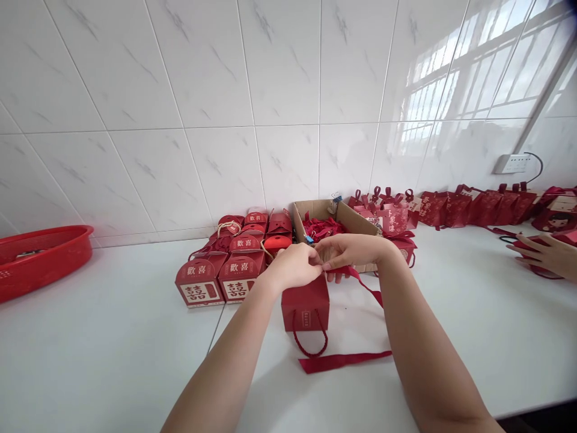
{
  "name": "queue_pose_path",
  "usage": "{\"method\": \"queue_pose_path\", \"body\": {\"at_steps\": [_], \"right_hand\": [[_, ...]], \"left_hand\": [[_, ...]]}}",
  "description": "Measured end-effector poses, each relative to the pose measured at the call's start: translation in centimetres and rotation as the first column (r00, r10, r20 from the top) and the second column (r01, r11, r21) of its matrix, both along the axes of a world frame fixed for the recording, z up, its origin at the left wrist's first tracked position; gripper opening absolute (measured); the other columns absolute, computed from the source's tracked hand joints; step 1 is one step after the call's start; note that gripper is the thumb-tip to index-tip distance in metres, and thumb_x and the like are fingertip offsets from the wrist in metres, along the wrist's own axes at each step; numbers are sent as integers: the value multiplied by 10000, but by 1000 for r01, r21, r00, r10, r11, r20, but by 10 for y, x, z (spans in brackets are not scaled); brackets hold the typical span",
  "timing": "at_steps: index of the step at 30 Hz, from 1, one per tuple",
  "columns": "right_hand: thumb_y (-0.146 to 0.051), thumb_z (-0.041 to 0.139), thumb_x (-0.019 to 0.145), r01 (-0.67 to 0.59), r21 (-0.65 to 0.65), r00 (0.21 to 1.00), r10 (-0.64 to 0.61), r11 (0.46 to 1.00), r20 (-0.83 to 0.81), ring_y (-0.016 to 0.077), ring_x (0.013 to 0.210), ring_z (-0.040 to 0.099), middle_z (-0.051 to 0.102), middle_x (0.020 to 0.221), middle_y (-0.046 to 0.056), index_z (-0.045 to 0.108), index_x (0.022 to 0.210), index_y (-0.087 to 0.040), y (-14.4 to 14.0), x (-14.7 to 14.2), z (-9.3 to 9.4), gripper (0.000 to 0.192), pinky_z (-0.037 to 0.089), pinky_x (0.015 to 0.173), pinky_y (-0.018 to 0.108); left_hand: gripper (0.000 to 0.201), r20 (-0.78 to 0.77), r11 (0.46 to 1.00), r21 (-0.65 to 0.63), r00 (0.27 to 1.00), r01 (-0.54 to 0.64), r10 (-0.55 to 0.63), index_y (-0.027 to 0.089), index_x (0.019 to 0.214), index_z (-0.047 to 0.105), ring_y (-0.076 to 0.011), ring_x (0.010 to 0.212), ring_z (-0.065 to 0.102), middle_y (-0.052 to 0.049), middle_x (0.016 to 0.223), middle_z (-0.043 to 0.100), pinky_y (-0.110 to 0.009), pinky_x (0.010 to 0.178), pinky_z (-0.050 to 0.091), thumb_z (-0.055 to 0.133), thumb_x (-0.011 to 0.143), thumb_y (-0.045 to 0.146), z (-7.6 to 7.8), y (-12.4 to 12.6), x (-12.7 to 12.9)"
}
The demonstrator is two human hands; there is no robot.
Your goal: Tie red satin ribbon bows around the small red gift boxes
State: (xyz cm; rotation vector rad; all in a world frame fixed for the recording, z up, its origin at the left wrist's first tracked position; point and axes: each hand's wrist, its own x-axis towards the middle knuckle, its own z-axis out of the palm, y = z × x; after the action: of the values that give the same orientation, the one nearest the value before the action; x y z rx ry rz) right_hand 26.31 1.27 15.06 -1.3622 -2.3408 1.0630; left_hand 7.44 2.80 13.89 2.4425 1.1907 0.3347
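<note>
A small red gift box (305,310) stands in front of me, its twisted rope handle (310,350) hanging toward me onto the table. My left hand (295,264) is closed in a pinch at the top of this box; what its fingertips hold is hidden. Beside it, nearly touching, my right hand (349,251) has its thumb and fingers closed on a dark red ribbon (370,290). The ribbon trails right behind my right forearm, and a loose ribbon end (331,362) lies flat on the table before the box.
Left of my hands stand several red boxes with Chinese characters (198,282). Behind is a cardboard box (311,207) holding red ribbons (323,227). More red packages (435,209) line the tiled wall. A red basket (54,258) is far left; another person's hand (547,252) works far right.
</note>
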Motion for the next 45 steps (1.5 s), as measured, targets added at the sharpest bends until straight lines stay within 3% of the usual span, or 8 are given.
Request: {"method": "queue_pose_path", "body": {"at_steps": [6, 11, 19, 25, 28, 32, 37, 45], "right_hand": [[-468, 546, 859, 154, -71, 988, -155, 986, -4, 166, 856, 637, 622, 1090, 73, 533, 1235, -227, -11, 0, 6, 447, 549, 699, 273], [-521, 492, 879, 99, 67, 995, -96, 993, -37, 150, 770, 593, 628, 869, 45, 633, 1017, -189, -20, -8, 13, 385, 508, 659, 260], [-408, 603, 859, 10, 210, 803, 117, 978, -584, 68, 550, 498, 559, 699, -9, 568, 886, -162, -26, -23, 16, 250, 373, 459, 181], [-418, 634, 827, 144, 185, 772, 7, 972, -635, 46, 492, 422, 576, 668, -3, 600, 806, -146, -41, -30, 23, 275, 330, 436, 186], [-441, 617, 819, 166, 180, 886, -66, 970, -459, 71, 575, 466, 574, 685, 2, 622, 774, -155, -36, -32, 21, 289, 358, 511, 206], [-426, 585, 803, 185, 218, 980, -164, 958, -110, 97, 609, 445, 515, 670, -4, 603, 688, -167, -16, -37, 9, 284, 327, 531, 239], [-346, 549, 792, 97, 156, 989, -113, 983, 94, 83, 522, 298, 331, 587, -35, 439, 594, -172, 0, -43, -1, 285, 233, 492, 254], [-301, 466, 831, 18, 134, 998, -26, 991, 64, 85, 530, 259, 283, 617, -21, 315, 596, -174, 2, -46, -5, 307, 210, 504, 261]], "left_hand": [[178, 302, 998, -2, 951, -65, 62, 193, 705, 578, -113, 567, 453, 18, 663, 549, -233, 498, 340, 477, 778, 319, 14, -8, -9], [175, 570, 998, -3, 820, -61, 52, 190, 717, 542, -89, 559, 403, 35, 656, 476, -205, 500, 334, 517, 819, 331, 37, -29, -24], [177, 674, 999, 34, 739, -42, 8, 188, 776, 553, -132, 664, 529, -9, 758, 570, -222, 559, 412, 505, 857, 337, 60, -62, -41], [223, 494, 997, 55, 869, -62, 27, 202, 736, 522, -136, 613, 510, 0, 720, 552, -240, 530, 387, 451, 866, 368, 59, -59, -47], [223, 135, 955, 113, 956, -276, 260, 224, 750, 566, -149, 547, 482, -6, 685, 567, -260, 487, 340, 410, 852, 347, 52, -43, -53], [190, -259, 926, 110, 889, -361, 377, 253, 831, 644, -227, 729, 589, -44, 877, 663, -275, 530, 387, 496, 717, 216, 42, -20, -59], [408, -308, 929, 5, 883, -370, 353, 299, 986, 653, -230, 805, 631, -59, 1059, 659, -275, 587, 439, 482, 653, 136, 35, -10, -56], [357, -271, 939, -30, 907, -342, 322, 271, 918, 676, -274, 816, 629, -99, 993, 674, -317, 615, 431, 497, 636, 145, 32, -7, -53]]}}
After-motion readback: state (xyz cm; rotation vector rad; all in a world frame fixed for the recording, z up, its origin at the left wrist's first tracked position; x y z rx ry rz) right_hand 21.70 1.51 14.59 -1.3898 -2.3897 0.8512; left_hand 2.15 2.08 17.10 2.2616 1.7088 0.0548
